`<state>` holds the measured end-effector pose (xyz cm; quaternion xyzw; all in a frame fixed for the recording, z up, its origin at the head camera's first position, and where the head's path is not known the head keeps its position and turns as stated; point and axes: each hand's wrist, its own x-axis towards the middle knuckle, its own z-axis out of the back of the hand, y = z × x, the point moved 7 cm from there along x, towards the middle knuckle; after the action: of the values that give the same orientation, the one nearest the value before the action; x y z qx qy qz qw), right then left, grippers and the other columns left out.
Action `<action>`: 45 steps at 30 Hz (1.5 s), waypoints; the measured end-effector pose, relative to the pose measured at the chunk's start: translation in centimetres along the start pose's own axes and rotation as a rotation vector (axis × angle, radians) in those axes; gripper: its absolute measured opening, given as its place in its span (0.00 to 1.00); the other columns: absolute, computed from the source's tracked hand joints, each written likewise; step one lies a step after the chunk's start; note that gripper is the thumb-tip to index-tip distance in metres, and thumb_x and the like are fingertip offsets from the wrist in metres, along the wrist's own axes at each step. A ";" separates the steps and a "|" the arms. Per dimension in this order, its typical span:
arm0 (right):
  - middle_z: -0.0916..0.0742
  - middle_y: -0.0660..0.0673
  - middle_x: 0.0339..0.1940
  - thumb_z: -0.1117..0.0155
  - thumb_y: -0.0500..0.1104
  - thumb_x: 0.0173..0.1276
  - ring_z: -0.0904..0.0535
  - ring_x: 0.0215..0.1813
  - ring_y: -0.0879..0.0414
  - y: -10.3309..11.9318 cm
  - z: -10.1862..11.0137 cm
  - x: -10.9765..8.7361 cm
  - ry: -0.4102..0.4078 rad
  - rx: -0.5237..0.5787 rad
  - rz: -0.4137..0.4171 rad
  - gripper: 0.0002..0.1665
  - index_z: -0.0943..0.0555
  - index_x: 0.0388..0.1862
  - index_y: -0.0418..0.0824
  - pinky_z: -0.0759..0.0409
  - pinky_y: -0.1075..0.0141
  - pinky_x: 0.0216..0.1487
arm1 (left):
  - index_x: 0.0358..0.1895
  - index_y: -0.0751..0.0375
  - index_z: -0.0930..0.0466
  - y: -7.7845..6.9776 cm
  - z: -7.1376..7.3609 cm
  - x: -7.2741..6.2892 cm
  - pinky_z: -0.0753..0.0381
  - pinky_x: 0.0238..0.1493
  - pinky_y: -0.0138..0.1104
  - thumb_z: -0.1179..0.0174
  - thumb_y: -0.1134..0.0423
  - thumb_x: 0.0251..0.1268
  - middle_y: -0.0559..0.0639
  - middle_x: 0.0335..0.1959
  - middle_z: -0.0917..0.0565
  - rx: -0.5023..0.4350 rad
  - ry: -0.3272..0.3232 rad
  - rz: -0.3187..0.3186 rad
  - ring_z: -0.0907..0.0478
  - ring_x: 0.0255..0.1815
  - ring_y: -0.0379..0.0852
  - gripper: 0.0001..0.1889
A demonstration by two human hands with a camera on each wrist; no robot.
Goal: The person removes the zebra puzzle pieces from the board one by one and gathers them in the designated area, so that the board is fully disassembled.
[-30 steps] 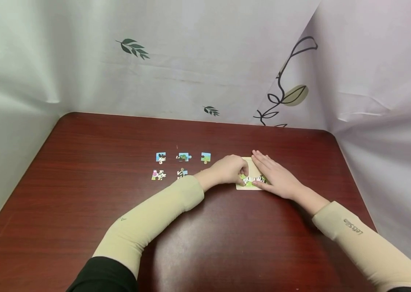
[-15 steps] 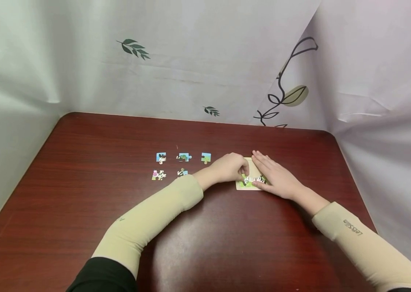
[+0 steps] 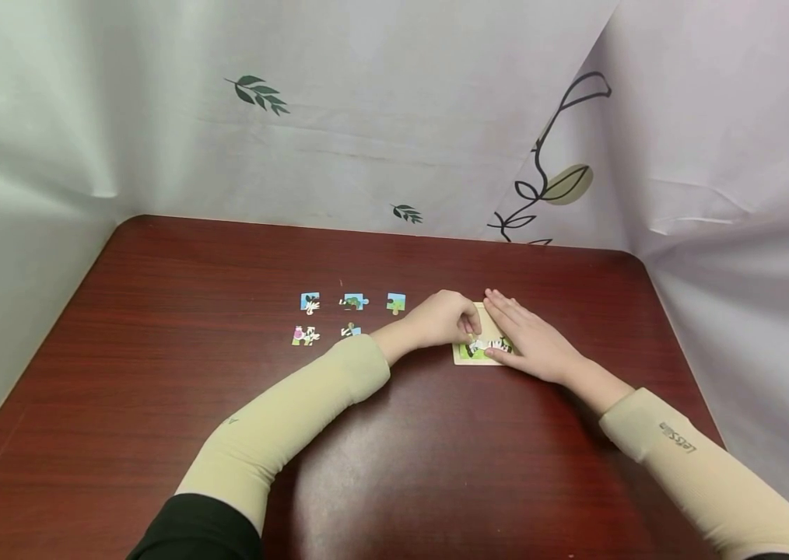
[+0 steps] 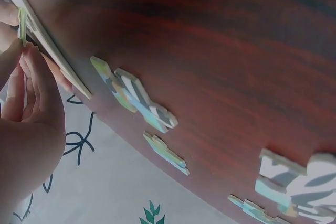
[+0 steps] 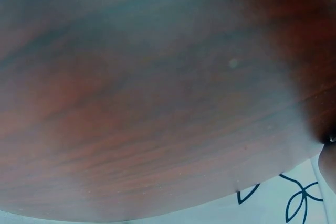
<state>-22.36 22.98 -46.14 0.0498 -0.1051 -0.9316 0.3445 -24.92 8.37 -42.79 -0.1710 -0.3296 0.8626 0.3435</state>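
Note:
A pale wooden puzzle board point(image 3: 482, 313) lies on the table with green and zebra-striped pieces point(image 3: 484, 348) fitted along its near side. My left hand point(image 3: 442, 320) is over the board's left part, thumb and fingertips together. In the left wrist view that hand pinches a thin, greenish puzzle piece point(image 4: 22, 27) standing on edge close over the board; its printed face is mostly hidden. My right hand point(image 3: 536, 341) rests flat over the board's right side, fingers straight and thumb near the striped pieces. The right wrist view shows mostly blurred table.
Loose puzzle pieces lie left of the board: a blue one point(image 3: 310, 302), a tree one point(image 3: 355, 301), a blue-green one point(image 3: 396, 302) and a pink-spotted one point(image 3: 305, 336). Another striped piece point(image 3: 350, 331) is partly behind my left sleeve point(image 3: 324, 397). A curtain point(image 3: 338, 155) hangs behind the table.
My left hand has risen slightly and shifted toward the far side of the board, uncovering more of the green pieces at the near left corner. The right hand has stayed put.

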 end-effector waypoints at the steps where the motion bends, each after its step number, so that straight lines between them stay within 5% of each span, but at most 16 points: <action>1: 0.41 0.33 0.88 0.34 0.55 0.75 0.47 0.89 0.38 0.0 0.0 0.0 0.001 0.002 -0.001 0.53 0.44 0.85 0.29 0.45 0.44 0.87 | 0.39 0.60 0.09 0.0 0.1 0.0 0.20 0.40 0.23 0.28 0.72 0.62 0.50 0.36 0.08 -0.003 -0.004 -0.002 0.15 0.36 0.39 0.05; 13: 0.41 0.33 0.88 0.33 0.55 0.75 0.47 0.89 0.37 0.1 0.2 -0.3 0.006 0.011 -0.010 0.52 0.43 0.85 0.29 0.44 0.41 0.86 | 0.38 0.59 0.07 -0.7 1.7 -0.7 0.18 0.41 0.23 0.29 0.70 0.67 0.50 0.36 0.07 -0.041 -0.022 -0.030 0.13 0.37 0.40 0.03; 25: 0.42 0.34 0.89 0.34 0.57 0.76 0.48 0.89 0.39 -0.2 0.0 -0.5 0.012 -0.004 -0.019 0.53 0.45 0.86 0.31 0.44 0.42 0.86 | 0.37 0.58 0.07 0.0 4.3 -2.9 0.16 0.41 0.24 0.28 0.69 0.64 0.48 0.34 0.07 -0.041 -0.056 -0.031 0.12 0.34 0.39 0.03; 34: 0.42 0.34 0.89 0.34 0.58 0.75 0.48 0.89 0.39 -0.1 0.0 -0.4 0.014 0.002 -0.012 0.54 0.45 0.86 0.31 0.48 0.47 0.88 | 0.37 0.58 0.06 2.0 7.0 -6.3 0.13 0.42 0.28 0.28 0.70 0.64 0.47 0.34 0.07 -0.083 -0.066 0.023 0.12 0.34 0.38 0.04; 45: 0.41 0.34 0.88 0.34 0.57 0.75 0.47 0.89 0.39 0.1 0.1 -0.2 -0.007 -0.009 0.009 0.53 0.45 0.86 0.31 0.44 0.43 0.86 | 0.34 0.57 0.07 4.6 9.5 -11.4 0.14 0.39 0.31 0.27 0.71 0.60 0.45 0.31 0.07 -0.010 -0.053 0.063 0.13 0.31 0.36 0.04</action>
<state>-22.15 23.00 -46.02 0.0445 -0.1023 -0.9306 0.3487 -24.03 -6.44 -38.29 -0.1600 -0.3372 0.8757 0.3064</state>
